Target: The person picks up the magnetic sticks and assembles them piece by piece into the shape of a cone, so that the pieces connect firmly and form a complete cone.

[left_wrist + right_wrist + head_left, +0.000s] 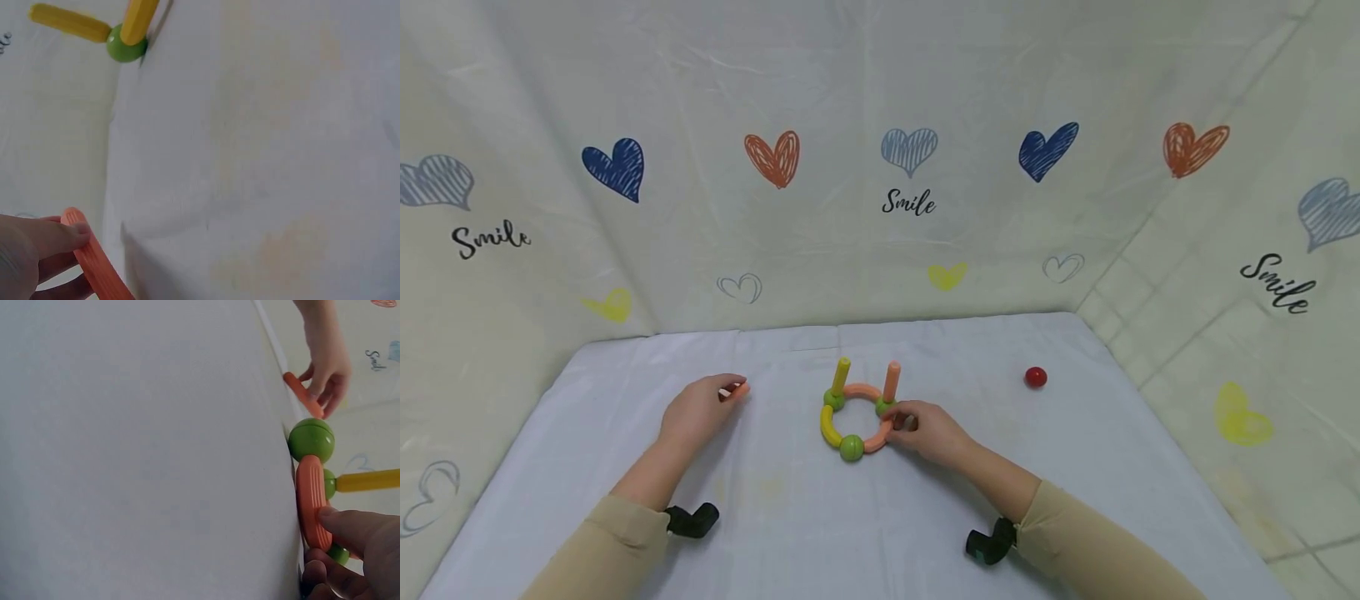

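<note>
**Ring toy on the table, one hand on each orange piece**

Your right hand (pixel 928 429) is on the near-right side of the ring of sticks and balls (pixel 856 417), which sits around the middle of the white tablecloth (pixel 865 517). The thumb and fingertips (pixel 350 528) are curled in and pinching the orange curved piece (pixel 880 437) that makes up the ring's near-right arc. In the right wrist view that piece runs between a green ball (pixel 311 439) and another one tucked down by your fingers.

The ring itself: a yellow curved piece (pixel 829 427) on the left, an orange arc (pixel 862 389) at the back, green balls at the joints. Two sticks stand up from the back balls, a yellow stick (pixel 841 376) on the left and an orange stick (pixel 892 381) on the right.

Your left hand (pixel 700 410) is off to the left of the ring, well apart from it and low over the cloth. It pinches a loose orange curved piece (pixel 94 259), fingers wrapped over it, with one end poking out past the fingertips toward the ring.

A red ball (pixel 1036 377) lies by itself over on the far right of the cloth. Heart-print sheets (pixel 910 150) with "Smile" on them hang behind and to both sides.
</note>
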The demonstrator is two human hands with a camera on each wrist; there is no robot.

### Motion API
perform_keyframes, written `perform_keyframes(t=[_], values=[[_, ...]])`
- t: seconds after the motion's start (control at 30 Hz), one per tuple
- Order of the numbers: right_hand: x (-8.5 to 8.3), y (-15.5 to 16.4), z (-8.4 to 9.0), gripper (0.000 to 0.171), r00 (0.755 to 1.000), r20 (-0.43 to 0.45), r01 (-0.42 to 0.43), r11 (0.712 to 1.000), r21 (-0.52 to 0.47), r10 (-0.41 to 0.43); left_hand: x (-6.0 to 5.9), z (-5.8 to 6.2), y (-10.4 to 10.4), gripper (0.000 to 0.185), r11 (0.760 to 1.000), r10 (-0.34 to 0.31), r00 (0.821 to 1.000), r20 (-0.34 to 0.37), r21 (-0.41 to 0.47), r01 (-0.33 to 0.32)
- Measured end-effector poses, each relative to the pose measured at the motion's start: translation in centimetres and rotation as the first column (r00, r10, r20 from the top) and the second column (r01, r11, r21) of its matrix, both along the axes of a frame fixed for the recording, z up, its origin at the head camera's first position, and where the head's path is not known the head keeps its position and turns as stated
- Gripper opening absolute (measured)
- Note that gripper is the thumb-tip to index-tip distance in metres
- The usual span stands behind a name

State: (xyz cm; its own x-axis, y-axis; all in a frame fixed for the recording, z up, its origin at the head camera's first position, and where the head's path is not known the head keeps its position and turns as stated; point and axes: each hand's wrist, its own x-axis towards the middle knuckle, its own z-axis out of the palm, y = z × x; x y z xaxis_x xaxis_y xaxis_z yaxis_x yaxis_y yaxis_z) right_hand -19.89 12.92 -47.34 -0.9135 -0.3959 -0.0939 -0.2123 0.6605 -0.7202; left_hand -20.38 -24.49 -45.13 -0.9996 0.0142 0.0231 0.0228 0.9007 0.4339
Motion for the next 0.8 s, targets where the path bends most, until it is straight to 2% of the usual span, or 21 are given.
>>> perform_keyframes(t=[0.2, 0.43, 0.67, 0.8], values=[[-0.2, 0.1, -0.3, 0.022, 1.000, 0.011, 0.008, 1.000, 0.000, -0.008, 0.8, 0.7, 1.9, 0.039, 0.998, 0.001, 1.000, -0.012, 0.067, 0.000], [-0.1, 0.1, -0.3, 0.021, 1.000, 0.009, 0.001, 1.000, -0.010, -0.001, 2.6, 1.8, 4.2, 0.041, 0.982, -0.002, 1.000, -0.028, 0.191, 0.007], [0.0, 0.1, -0.1, 0.022, 1.000, 0.012, 0.001, 1.000, -0.009, -0.001, 3.7, 2.3, 7.2, 0.040, 0.946, 0.019, 1.000, 0.000, 0.323, -0.018], [0.1, 0.2, -0.1, 0.022, 1.000, 0.016, 0.009, 1.000, -0.014, -0.008, 3.8, 2.3, 9.4, 0.038, 0.909, 0.013, 1.000, 0.005, 0.416, -0.013]])
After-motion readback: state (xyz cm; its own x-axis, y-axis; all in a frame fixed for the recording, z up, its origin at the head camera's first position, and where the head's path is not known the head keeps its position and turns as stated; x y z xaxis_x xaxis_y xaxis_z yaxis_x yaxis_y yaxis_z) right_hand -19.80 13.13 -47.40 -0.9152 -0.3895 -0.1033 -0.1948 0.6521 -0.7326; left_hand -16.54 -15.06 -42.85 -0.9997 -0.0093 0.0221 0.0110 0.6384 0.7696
